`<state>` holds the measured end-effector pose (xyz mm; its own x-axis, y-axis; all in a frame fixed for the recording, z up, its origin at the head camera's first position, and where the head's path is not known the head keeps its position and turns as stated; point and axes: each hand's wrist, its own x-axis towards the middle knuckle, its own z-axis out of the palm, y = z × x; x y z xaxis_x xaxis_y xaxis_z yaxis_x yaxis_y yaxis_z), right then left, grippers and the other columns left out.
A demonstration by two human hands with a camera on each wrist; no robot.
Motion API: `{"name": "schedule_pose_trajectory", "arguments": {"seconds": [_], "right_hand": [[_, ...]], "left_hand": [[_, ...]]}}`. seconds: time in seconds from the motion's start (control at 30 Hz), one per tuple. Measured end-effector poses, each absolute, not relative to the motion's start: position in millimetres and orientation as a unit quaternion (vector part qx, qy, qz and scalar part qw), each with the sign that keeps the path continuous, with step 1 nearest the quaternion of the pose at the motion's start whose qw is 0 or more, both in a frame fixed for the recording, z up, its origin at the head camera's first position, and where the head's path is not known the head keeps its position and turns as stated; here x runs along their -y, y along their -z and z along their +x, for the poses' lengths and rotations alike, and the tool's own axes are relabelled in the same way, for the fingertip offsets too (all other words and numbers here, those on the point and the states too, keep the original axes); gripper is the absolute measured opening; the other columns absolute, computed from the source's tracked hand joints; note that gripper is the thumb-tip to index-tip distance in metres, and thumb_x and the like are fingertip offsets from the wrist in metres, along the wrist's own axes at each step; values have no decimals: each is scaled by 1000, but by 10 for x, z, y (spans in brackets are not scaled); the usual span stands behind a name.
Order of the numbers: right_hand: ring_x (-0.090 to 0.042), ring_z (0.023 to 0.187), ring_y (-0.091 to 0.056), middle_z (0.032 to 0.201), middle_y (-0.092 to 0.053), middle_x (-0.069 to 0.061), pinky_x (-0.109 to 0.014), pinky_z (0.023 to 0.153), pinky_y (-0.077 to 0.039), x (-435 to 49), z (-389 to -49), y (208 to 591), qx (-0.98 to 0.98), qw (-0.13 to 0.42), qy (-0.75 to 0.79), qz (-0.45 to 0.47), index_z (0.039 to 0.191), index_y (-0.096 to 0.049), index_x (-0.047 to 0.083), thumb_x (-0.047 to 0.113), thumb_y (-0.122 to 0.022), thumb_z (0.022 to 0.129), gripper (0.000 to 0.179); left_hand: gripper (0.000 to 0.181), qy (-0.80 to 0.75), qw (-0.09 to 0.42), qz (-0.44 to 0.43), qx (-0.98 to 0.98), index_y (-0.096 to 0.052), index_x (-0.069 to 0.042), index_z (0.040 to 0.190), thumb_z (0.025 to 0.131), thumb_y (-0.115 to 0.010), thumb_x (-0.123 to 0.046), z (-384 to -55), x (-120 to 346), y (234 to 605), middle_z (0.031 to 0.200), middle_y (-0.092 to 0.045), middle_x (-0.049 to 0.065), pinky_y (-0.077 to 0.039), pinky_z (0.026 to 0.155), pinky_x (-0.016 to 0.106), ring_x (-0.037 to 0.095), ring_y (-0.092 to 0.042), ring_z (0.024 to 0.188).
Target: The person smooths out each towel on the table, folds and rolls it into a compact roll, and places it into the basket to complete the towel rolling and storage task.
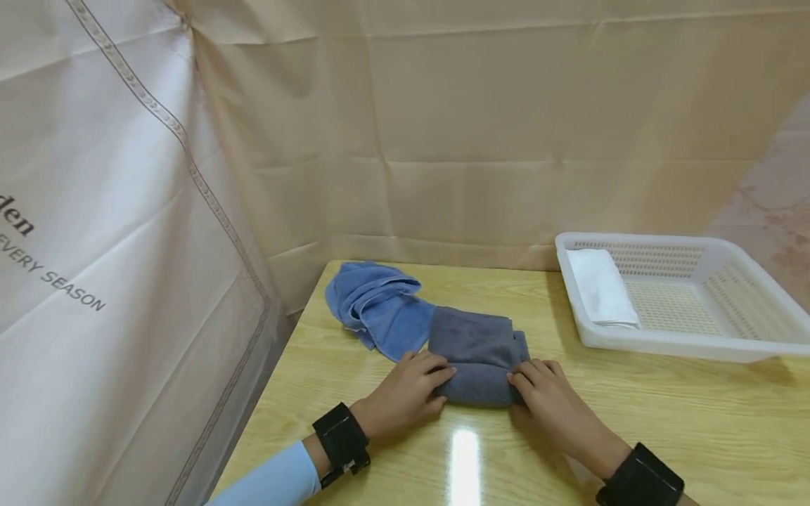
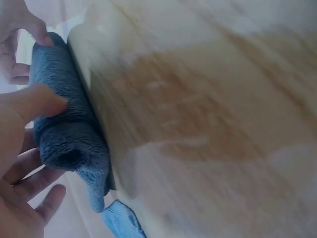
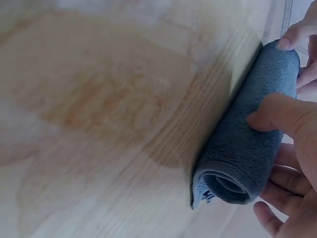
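A dark grey towel (image 1: 474,337) lies on the table, its near part rolled into a thick cylinder and its far part flat and folded. My left hand (image 1: 408,390) grips the left end of the roll, thumb on the near side and fingers over the top. At the other end my right hand (image 1: 557,404) holds the roll the same way. In the right wrist view the towel roll (image 3: 247,144) shows a spiral of layers at its end, with the thumb pressed on its side. A crumpled blue towel (image 1: 380,302) lies behind to the left, meeting the grey one's edge.
A white plastic basket (image 1: 671,344) stands at the back right of the wooden table (image 1: 664,414), with a folded white cloth (image 1: 601,288) inside along its left wall. Beige curtain cloth (image 1: 462,126) hangs behind the table, and a pale printed one (image 1: 114,281) hangs along the left.
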<state>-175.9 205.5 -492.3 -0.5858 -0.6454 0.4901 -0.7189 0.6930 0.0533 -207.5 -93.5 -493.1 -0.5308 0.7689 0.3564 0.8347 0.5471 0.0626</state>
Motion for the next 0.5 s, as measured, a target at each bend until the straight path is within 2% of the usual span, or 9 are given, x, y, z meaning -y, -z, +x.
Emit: {"name": "schedule_pose_trajectory", "arguments": {"seconds": [0.1, 0.2, 0.23, 0.3, 0.4, 0.47, 0.5], "right_hand": [[-29, 96, -64, 103, -68, -10, -47, 83, -48, -2054, -1783, 4905, 908, 194, -102, 356, 109, -73, -3, 12, -87, 76, 38], [-23, 96, -67, 105, -71, -6, -46, 84, -51, -2075, -1806, 4878, 925, 115, -178, 315, 115, -71, 0, 10, -79, 83, 34], [-20, 90, -67, 106, -72, -6, -43, 82, -52, -2090, -1816, 4871, 926, 86, -212, 300, 117, -69, 2, 10, -77, 85, 34], [-10, 71, -61, 89, -69, 1, -35, 71, -52, -2125, -1840, 4861, 921, 30, -278, 272, 120, -64, 6, 9, -73, 90, 32], [-1, 52, -38, 65, -50, 12, -27, 58, -42, -2175, -1866, 4850, 903, -29, -355, 239, 119, -56, 12, 10, -68, 96, 26], [-4, 56, -48, 65, -53, 11, -26, 60, -45, -2191, -1878, 4863, 900, -35, -375, 222, 114, -57, 15, 10, -66, 98, 19], [-7, 63, -57, 73, -60, 11, -28, 65, -49, -2194, -1882, 4868, 899, -27, -378, 218, 110, -58, 16, 11, -66, 98, 16]], "left_hand": [[43, 147, 137, -459, 865, -68, -6, 133, 94, -74, -23, -2108, 935, 4963, 122, -64, 4, -47, 95, 34, 17, -59, 113], [40, 198, 99, -443, 869, -64, -5, 135, 98, -68, -21, -2130, 944, 4990, 125, -64, 5, -49, 98, 32, 17, -59, 115], [39, 218, 85, -435, 869, -63, -6, 135, 99, -66, -20, -2137, 946, 4995, 123, -65, 4, -50, 95, 31, 16, -60, 113], [35, 259, 56, -419, 868, -60, -11, 136, 102, -61, -20, -2154, 947, 4996, 118, -65, 1, -51, 88, 27, 12, -61, 104], [29, 310, 25, -402, 861, -58, -17, 134, 105, -55, -20, -2198, 932, 4994, 100, -62, -6, -47, 70, 21, 5, -55, 82], [27, 332, 2, -391, 859, -60, -18, 133, 106, -54, -21, -2232, 917, 4974, 88, -57, -9, -42, 61, 20, 3, -49, 68], [26, 341, -7, -384, 858, -62, -19, 132, 107, -53, -21, -2246, 910, 4964, 86, -56, -9, -40, 59, 20, 3, -47, 64]]}}
